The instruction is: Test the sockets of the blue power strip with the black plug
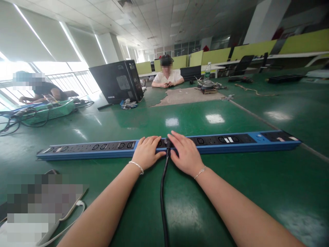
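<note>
A long blue power strip (pixel 87 155) with black sockets lies across the green table. Near its middle, a black plug (pixel 168 142) sits at a socket, and its thick cable (pixel 162 192) runs down toward me. My left hand (pixel 147 152) rests on the strip just left of the plug, fingers bent over the top and thumb pointing at the plug. On the right side, my right hand (pixel 185 152) has its fingers extended beside the plug, with the fingertips near or touching it. Whether the plug is fully seated cannot be made out.
Beyond the strip stand a black computer case (pixel 118 82), gloves (pixel 129 104) and a green basket (pixel 48 112) with cables. A bottle (pixel 207 71) is farther back. One person (pixel 167 77) sits opposite, another at the left. A white cable (pixel 69 224) lies lower left.
</note>
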The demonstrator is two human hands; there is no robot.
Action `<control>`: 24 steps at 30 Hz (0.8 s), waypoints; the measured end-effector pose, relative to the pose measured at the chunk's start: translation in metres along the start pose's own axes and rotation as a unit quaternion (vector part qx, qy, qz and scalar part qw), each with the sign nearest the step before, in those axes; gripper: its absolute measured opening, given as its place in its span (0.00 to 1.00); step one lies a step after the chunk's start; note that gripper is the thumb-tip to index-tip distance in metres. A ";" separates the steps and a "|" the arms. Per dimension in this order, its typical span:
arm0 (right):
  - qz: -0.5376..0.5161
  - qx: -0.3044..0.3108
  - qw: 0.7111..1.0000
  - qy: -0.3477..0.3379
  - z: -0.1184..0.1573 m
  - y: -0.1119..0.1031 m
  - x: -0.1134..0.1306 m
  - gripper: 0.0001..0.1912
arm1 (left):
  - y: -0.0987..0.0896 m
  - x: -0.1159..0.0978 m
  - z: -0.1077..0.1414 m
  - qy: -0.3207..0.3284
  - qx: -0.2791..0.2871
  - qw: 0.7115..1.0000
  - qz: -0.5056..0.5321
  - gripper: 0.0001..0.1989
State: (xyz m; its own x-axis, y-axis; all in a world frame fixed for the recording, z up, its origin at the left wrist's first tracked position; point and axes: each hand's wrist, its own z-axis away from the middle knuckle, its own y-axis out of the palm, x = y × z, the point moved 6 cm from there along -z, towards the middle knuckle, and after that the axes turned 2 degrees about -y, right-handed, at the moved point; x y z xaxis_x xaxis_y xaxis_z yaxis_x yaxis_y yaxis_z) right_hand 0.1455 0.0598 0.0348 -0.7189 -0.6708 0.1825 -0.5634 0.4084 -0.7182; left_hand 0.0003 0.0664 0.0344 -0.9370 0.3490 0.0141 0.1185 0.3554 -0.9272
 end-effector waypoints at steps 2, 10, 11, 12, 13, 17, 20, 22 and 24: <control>-0.024 0.014 0.999 -0.043 -0.002 0.004 0.013 0.25 | 0.002 -0.001 0.001 0.006 -0.008 1.000 -0.013 0.28; 0.024 -0.005 1.000 -0.014 -0.012 0.015 0.024 0.18 | 0.002 -0.002 0.000 -0.002 -0.044 0.999 -0.011 0.25; 0.033 -0.006 0.999 -0.015 -0.012 0.015 0.024 0.18 | 0.002 -0.002 0.001 -0.003 -0.047 0.999 -0.010 0.24; 0.039 -0.006 0.999 -0.017 -0.012 0.016 0.025 0.18 | 0.002 -0.002 0.001 -0.005 -0.050 0.999 -0.009 0.24; 0.043 -0.004 0.999 -0.021 -0.012 0.016 0.025 0.18 | 0.002 -0.002 0.001 -0.006 -0.051 0.999 -0.007 0.25; 0.048 0.003 0.999 -0.009 -0.015 0.019 0.025 0.18 | 0.002 -0.002 0.001 -0.011 -0.057 0.998 -0.001 0.25; 0.049 0.002 0.999 0.013 -0.016 0.019 0.023 0.19 | 0.002 -0.002 0.001 -0.012 -0.059 0.998 0.001 0.25; 0.041 0.006 0.999 0.016 -0.016 0.019 0.022 0.19 | 0.002 -0.001 0.001 -0.011 -0.057 0.998 0.004 0.25; 0.029 0.013 0.999 0.021 -0.017 0.020 0.019 0.19 | 0.002 -0.001 0.001 -0.013 -0.054 0.998 0.007 0.25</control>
State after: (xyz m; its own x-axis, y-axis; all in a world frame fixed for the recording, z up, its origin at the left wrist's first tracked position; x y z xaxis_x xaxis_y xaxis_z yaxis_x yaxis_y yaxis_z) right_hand 0.1141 0.0656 0.0352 -0.7673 -0.6191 0.1672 -0.5092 0.4296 -0.7458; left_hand 0.0011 0.0662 0.0320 -0.9426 0.3336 -0.0101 0.1658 0.4418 -0.8817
